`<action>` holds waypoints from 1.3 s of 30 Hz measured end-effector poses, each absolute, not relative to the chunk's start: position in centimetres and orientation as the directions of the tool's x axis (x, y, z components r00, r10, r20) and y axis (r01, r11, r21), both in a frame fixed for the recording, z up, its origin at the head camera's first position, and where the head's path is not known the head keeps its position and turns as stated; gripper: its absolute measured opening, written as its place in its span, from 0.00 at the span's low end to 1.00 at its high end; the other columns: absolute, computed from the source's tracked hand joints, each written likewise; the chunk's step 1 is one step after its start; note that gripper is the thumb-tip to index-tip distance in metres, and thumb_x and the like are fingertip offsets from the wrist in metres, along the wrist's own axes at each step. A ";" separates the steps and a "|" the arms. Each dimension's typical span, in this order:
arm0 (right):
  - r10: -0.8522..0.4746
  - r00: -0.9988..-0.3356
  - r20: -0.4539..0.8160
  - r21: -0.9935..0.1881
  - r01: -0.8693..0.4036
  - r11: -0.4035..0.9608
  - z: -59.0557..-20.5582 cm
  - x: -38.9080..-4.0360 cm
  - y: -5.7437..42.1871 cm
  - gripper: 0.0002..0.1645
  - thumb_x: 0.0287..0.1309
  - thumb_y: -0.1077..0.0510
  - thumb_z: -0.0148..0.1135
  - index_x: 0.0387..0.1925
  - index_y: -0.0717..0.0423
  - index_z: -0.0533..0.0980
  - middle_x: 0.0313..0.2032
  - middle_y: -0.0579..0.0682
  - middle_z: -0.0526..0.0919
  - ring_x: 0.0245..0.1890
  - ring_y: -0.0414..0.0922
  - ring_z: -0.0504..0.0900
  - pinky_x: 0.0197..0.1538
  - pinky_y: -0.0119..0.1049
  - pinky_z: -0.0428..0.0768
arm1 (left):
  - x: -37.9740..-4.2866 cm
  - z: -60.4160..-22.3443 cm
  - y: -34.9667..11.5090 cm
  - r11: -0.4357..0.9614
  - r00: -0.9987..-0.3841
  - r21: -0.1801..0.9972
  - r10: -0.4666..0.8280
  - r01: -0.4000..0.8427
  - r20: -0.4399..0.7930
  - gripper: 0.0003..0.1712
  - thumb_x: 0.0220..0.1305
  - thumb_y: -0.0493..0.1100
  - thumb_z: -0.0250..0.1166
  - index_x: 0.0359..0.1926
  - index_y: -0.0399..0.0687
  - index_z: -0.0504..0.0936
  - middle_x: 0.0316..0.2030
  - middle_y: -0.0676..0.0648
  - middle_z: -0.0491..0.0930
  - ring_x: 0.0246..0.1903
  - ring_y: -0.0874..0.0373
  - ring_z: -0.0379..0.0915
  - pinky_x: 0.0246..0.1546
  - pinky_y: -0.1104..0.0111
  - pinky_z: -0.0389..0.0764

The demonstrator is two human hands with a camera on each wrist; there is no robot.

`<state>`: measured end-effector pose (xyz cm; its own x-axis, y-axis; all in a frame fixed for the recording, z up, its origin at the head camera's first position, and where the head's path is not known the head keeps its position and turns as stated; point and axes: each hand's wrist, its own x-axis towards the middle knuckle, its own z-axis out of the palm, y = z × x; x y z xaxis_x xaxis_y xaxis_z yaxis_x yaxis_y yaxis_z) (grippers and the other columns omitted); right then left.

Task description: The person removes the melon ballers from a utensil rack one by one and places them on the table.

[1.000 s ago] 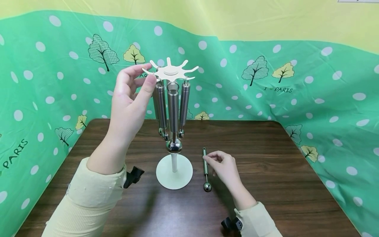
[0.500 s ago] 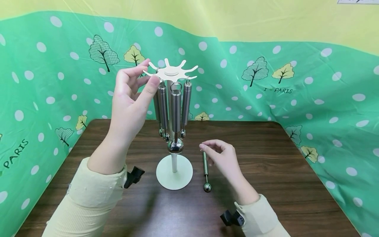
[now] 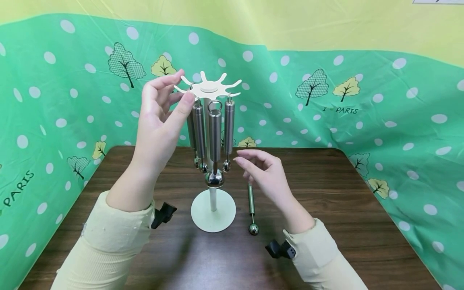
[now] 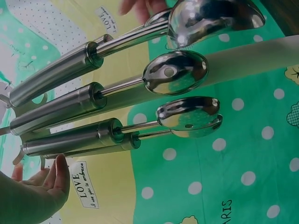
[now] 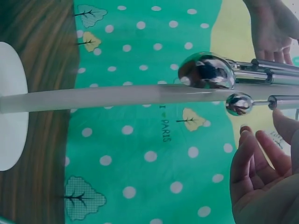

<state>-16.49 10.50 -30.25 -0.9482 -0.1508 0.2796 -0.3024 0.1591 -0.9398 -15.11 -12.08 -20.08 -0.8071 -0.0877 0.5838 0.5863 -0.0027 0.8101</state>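
A white rotating utensil stand with a hooked top point(image 3: 208, 88) rises from its round base point(image 3: 214, 219). Several steel scoops hang from it. The front one is large point(image 3: 214, 179); a smaller melon baller point(image 3: 229, 129) hangs at the right. My left hand point(image 3: 159, 108) holds the stand's hooked rim between thumb and fingers, also visible in the left wrist view. My right hand point(image 3: 266, 173), fingers loosely bent and holding nothing, is beside the hanging melon baller; in the right wrist view the thumb is close to its handle point(image 5: 285, 102). Another melon baller point(image 3: 251, 205) lies on the table below this hand.
A dark wood-grain table point(image 3: 326, 225) carries the stand. Behind and beside it hangs a green and yellow curtain point(image 3: 282, 100) with white dots and printed trees. Black wrist cameras point(image 3: 164, 215) sit on both sleeves.
My right hand has left the melon baller on the table and risen up and left towards the hanging one. The stand's top has turned slightly, with its scoops shifting right. My left hand remains there.
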 end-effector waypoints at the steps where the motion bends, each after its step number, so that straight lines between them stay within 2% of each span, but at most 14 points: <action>1: -0.164 -0.942 0.293 -0.937 -0.317 0.148 -30.0 -16.6 10.4 0.15 0.62 0.57 0.66 0.51 0.55 0.82 0.27 0.42 0.83 0.21 0.40 0.77 0.23 0.32 0.79 | -15.1 -20.0 -12.1 -0.002 -0.808 0.810 -0.081 0.586 0.584 0.23 0.69 0.41 0.59 0.63 0.48 0.65 0.69 0.53 0.69 0.60 0.54 0.68 0.61 0.62 0.69; 5: -0.230 -0.912 0.340 -0.925 -0.368 0.095 -29.4 -17.1 9.8 0.17 0.64 0.61 0.63 0.54 0.60 0.80 0.36 0.37 0.87 0.22 0.40 0.77 0.23 0.33 0.78 | -15.2 -19.9 -12.2 0.013 -0.815 0.817 -0.055 0.577 0.576 0.26 0.70 0.42 0.58 0.67 0.47 0.64 0.68 0.54 0.69 0.60 0.55 0.66 0.63 0.61 0.67; 8: -0.267 -0.897 0.352 -0.923 -0.381 0.063 -29.1 -17.4 9.3 0.19 0.64 0.63 0.62 0.56 0.63 0.78 0.38 0.37 0.86 0.23 0.40 0.78 0.24 0.33 0.79 | -15.2 -19.7 -12.2 0.004 -0.824 0.825 -0.039 0.565 0.565 0.26 0.71 0.43 0.58 0.67 0.48 0.66 0.68 0.54 0.67 0.63 0.56 0.64 0.66 0.59 0.65; 12: -0.285 -0.893 0.348 -0.926 -0.375 0.045 -28.8 -17.6 8.9 0.20 0.64 0.65 0.61 0.57 0.66 0.76 0.36 0.41 0.82 0.23 0.38 0.77 0.24 0.33 0.79 | -15.1 -19.4 -12.4 -0.008 -0.828 0.829 -0.027 0.560 0.559 0.26 0.70 0.44 0.58 0.67 0.48 0.68 0.69 0.52 0.66 0.66 0.56 0.62 0.68 0.58 0.63; 19: -0.306 -0.875 0.375 -0.916 -0.401 0.028 -28.5 -17.6 8.5 0.19 0.65 0.68 0.58 0.56 0.71 0.74 0.33 0.40 0.80 0.23 0.38 0.76 0.23 0.32 0.78 | -15.1 -19.4 -12.4 0.001 -0.822 0.822 -0.016 0.569 0.569 0.25 0.70 0.44 0.58 0.66 0.48 0.70 0.68 0.52 0.67 0.62 0.51 0.66 0.66 0.58 0.65; 27: -0.324 -0.850 0.416 -0.891 -0.452 0.041 -28.2 -17.2 8.4 0.14 0.65 0.69 0.57 0.51 0.71 0.75 0.30 0.45 0.77 0.21 0.44 0.74 0.23 0.33 0.77 | -15.0 -19.5 -12.4 0.030 -0.815 0.815 -0.018 0.579 0.579 0.24 0.71 0.44 0.57 0.65 0.49 0.70 0.68 0.51 0.68 0.61 0.53 0.67 0.66 0.57 0.65; 32: -0.323 -0.833 0.450 -0.875 -0.484 0.030 -28.1 -17.0 8.4 0.12 0.65 0.70 0.56 0.49 0.71 0.75 0.29 0.47 0.78 0.20 0.43 0.74 0.22 0.34 0.77 | -15.0 -19.5 -12.4 0.048 -0.813 0.813 -0.024 0.580 0.581 0.23 0.71 0.44 0.57 0.65 0.49 0.70 0.68 0.50 0.68 0.59 0.53 0.68 0.64 0.58 0.66; 39: -0.280 -0.823 0.494 -0.857 -0.515 0.003 -27.9 -16.6 8.7 0.12 0.65 0.69 0.57 0.48 0.71 0.75 0.30 0.46 0.81 0.22 0.43 0.75 0.21 0.34 0.78 | -15.2 -19.7 -12.5 0.083 -0.803 0.802 -0.040 0.591 0.595 0.24 0.71 0.44 0.57 0.66 0.47 0.69 0.65 0.54 0.71 0.57 0.55 0.68 0.60 0.61 0.69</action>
<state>-16.63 8.65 -27.88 -0.8234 -0.2800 0.4936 -0.5148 0.0026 -0.8573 -15.19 -12.45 -19.73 -0.8026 -0.0401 0.5952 0.5910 0.0832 0.8024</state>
